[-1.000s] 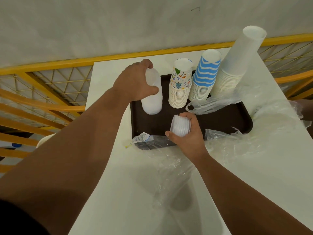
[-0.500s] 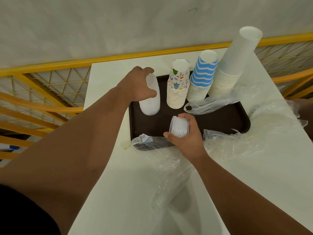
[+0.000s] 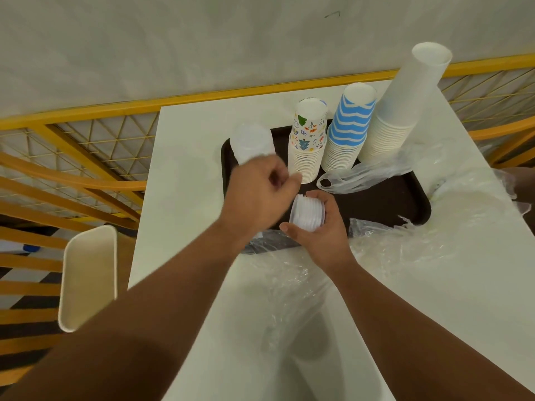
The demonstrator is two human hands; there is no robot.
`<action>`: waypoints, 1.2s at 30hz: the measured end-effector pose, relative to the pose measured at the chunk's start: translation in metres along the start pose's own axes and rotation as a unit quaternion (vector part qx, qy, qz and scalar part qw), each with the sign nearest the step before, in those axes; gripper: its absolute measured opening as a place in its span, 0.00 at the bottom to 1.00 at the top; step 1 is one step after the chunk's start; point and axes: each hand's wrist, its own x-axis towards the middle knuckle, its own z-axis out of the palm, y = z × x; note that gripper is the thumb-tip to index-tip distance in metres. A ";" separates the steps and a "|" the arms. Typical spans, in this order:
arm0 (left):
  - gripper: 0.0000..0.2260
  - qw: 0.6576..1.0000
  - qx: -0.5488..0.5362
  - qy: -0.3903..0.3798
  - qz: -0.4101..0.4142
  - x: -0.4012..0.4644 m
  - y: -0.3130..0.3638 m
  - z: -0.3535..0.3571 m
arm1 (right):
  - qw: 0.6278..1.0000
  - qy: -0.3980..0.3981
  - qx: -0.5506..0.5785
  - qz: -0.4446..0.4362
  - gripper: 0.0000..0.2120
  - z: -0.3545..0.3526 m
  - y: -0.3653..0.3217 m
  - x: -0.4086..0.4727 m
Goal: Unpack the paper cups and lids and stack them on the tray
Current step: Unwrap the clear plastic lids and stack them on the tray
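**White lids in hand over a dark tray**

White lids [image 3: 307,211] sit pinched in the curled right hand [image 3: 321,233]; the left hand [image 3: 260,195] hovers beside, blurred, grip unclear. Behind, a lid stack [image 3: 251,144] and three cup stacks [image 3: 308,146] stand on the tray [image 3: 390,198], on a white table [image 3: 185,180] bordered by yellow railing [image 3: 86,134].

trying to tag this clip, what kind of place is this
Probably a café or canteen seating area, though that is a guess. A white table carries a dark serving tray with stacks of paper cups, a pale chair stands beside it, and a yellow railing runs behind.
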 end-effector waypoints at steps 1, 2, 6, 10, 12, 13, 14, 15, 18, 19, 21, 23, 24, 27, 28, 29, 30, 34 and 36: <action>0.10 0.996 -0.009 -0.049 -0.075 -0.009 -0.003 0.007 | 1.000 -0.003 0.004 -0.003 0.32 0.001 0.000 0.000; 0.11 0.983 -0.031 -0.102 -0.150 -0.015 -0.009 0.013 | 1.000 -0.007 0.007 -0.003 0.32 0.001 -0.001 0.001; 0.15 0.868 -0.274 -0.240 -0.338 -0.023 -0.024 0.022 | 1.000 -0.016 -0.002 0.002 0.34 0.000 -0.002 0.002; 0.14 0.857 -0.296 -0.236 -0.350 -0.023 -0.032 0.026 | 0.999 -0.035 -0.015 0.013 0.38 0.000 -0.001 0.000; 0.13 0.854 -0.295 -0.244 -0.352 -0.022 -0.034 0.026 | 0.999 -0.040 -0.018 0.011 0.40 0.002 0.000 0.000; 0.13 0.850 -0.299 -0.249 -0.355 -0.021 -0.036 0.026 | 0.999 -0.042 -0.018 0.008 0.40 0.002 0.000 0.000; 0.12 0.844 -0.307 -0.253 -0.359 -0.021 -0.038 0.026 | 0.999 -0.045 -0.017 0.005 0.40 0.002 0.000 0.000; 0.12 0.837 -0.319 -0.255 -0.365 -0.020 -0.039 0.026 | 0.999 -0.047 -0.017 0.004 0.39 0.002 -0.001 0.001; 0.12 0.817 -0.358 -0.256 -0.374 -0.017 -0.044 0.025 | 0.999 -0.054 -0.004 0.003 0.38 0.001 0.000 0.003; 0.13 0.813 -0.364 -0.257 -0.374 -0.017 -0.045 0.025 | 0.998 -0.054 -0.006 0.001 0.38 0.001 0.001 0.004; 0.13 0.809 -0.370 -0.262 -0.373 -0.016 -0.047 0.024 | 0.998 -0.053 -0.013 -0.008 0.36 0.001 0.001 0.005; 0.13 0.809 -0.370 -0.268 -0.370 -0.015 -0.049 0.023 | 0.998 -0.055 -0.010 -0.013 0.34 0.001 0.001 0.006; 0.14 0.809 -0.369 -0.270 -0.368 -0.015 -0.050 0.023 | 0.998 -0.057 -0.005 -0.011 0.34 0.001 0.001 0.006; 0.16 0.807 -0.374 -0.279 -0.363 -0.015 -0.051 0.021 | 0.998 -0.063 0.013 -0.006 0.34 0.000 0.003 0.005; 0.18 0.805 -0.376 -0.282 -0.361 -0.015 -0.051 0.020 | 0.998 -0.064 0.014 -0.003 0.34 0.001 0.003 0.005; 0.20 0.804 -0.378 -0.285 -0.359 -0.015 -0.051 0.019 | 0.998 -0.064 0.016 -0.002 0.34 0.001 0.004 0.005; 0.22 0.804 -0.379 -0.288 -0.357 -0.015 -0.051 0.018 | 0.998 -0.064 0.017 0.000 0.34 0.001 0.004 0.005; 0.27 0.802 -0.385 -0.289 -0.354 -0.014 -0.052 0.016 | 0.997 -0.063 0.038 -0.001 0.31 0.002 0.004 0.003; 0.30 0.797 -0.397 -0.283 -0.357 -0.014 -0.054 0.015 | 0.996 -0.057 0.071 -0.005 0.29 0.002 -0.001 0.001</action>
